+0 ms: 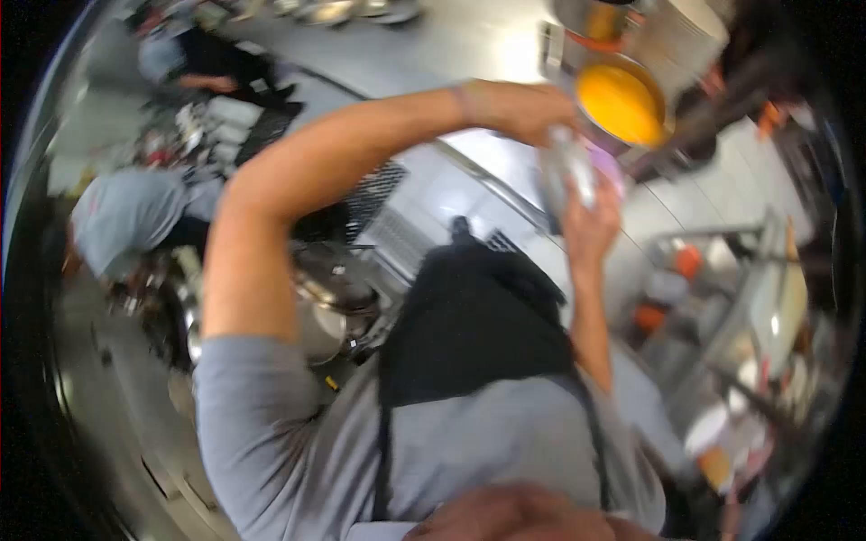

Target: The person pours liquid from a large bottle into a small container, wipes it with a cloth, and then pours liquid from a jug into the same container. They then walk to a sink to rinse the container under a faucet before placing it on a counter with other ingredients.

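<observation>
My right hand (595,216) is wrapped round a clear, shiny container (566,171), blurred by motion. At its upper end is my left hand (532,113), the arm stretched across from the left and the fingers bent downward. What the left fingers grip is smeared and I cannot tell. Something purple (606,165) shows just behind the container. Right beside both hands stands a metal pot (666,115) with a bright orange-yellow liquid (622,101) in it.
More pots and a pale tall container (681,36) stand behind the orange one. A cart or rack (722,338) with containers is at right. Two people in grey caps (126,216) are at left, near a lidded steel pot (334,279). Tiled floor (686,198) lies at right.
</observation>
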Motion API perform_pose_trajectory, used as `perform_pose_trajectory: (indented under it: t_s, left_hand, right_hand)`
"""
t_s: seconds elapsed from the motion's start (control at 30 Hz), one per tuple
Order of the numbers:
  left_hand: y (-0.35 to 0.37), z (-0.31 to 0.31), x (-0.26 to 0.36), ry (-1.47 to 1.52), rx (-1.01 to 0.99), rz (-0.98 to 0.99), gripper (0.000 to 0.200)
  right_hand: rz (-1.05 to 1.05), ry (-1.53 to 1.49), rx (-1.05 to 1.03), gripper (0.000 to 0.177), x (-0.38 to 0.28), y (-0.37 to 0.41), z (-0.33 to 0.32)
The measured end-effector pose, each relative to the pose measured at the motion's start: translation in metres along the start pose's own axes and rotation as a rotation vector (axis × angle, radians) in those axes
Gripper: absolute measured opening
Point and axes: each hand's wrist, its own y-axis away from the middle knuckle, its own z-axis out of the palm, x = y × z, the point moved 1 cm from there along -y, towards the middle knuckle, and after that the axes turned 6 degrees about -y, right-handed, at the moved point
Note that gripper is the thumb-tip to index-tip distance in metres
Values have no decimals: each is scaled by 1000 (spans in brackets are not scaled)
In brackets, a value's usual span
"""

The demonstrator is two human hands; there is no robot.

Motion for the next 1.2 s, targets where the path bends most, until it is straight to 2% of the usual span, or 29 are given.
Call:
perform_pose_trajectory:
  t_s: [0.07,0.1,0.17,0.3,0.4,0.5,0.53,0.57,0.63,0.7,0.77,0.83,0.87,0.93,0.97,1.0,1.1,1.17,1.2]
  left_hand:
    - [-1,1,-4,-5,-55,-45,38]
    - [0,-7,0,22,-60,-93,34]
    - [-2,-7,6,-41,-31,-113,30]
    - [-2,-4,4,-126,7,-287,25]
    - [20,-30,-10,17,192,-243,27]
    - [63,-27,-27,647,358,-425,28]
    - [79,-14,-35,861,425,-415,27]
    - [94,12,-44,1080,482,-404,27]
    - [124,67,-44,1699,571,-457,28]
    - [137,124,-40,1944,549,-637,17]
    - [144,156,-31,2076,477,-744,14]
    - [154,189,-36,1984,348,-782,15]
    - [157,191,-39,1824,315,-798,16]
    - [162,192,-54,1552,391,-766,16]
    - [164,192,-61,1412,422,-744,16]
    - [161,190,-75,1207,591,-622,15]
    - [150,167,-111,1059,517,-722,34]
    - [133,130,-129,858,606,-537,46]
    - [123,122,-134,759,650,-444,53]
  right_hand:
    - [-34,-45,16,35,-7,1,-6]
    - [-127,52,33,35,-19,-3,-12]
    - [-124,191,88,36,-40,-3,-19]
    - [-90,43,-50,37,-50,-12,-15]
    - [-52,60,-138,38,-57,-18,-11]
    - [0,113,-189,38,-64,-22,-9]
    - [8,140,-189,37,-66,-24,-7]
    - [21,168,-189,36,-66,-26,-4]
    - [39,177,-129,30,-65,-31,4]
    - [90,198,-121,25,-68,-35,7]
    - [172,208,-147,22,-74,-45,13]
    - [145,267,-202,23,-84,-55,17]
    - [112,297,-229,23,-88,-60,18]
    - [40,326,-270,24,-90,-68,19]
    - [67,343,-295,25,-95,-72,19]
    - [95,360,-317,25,-104,-79,20]
    - [85,392,-398,24,-121,-96,24]
    - [18,428,-460,23,-128,-105,29]
    - [48,445,-500,22,-130,-109,31]
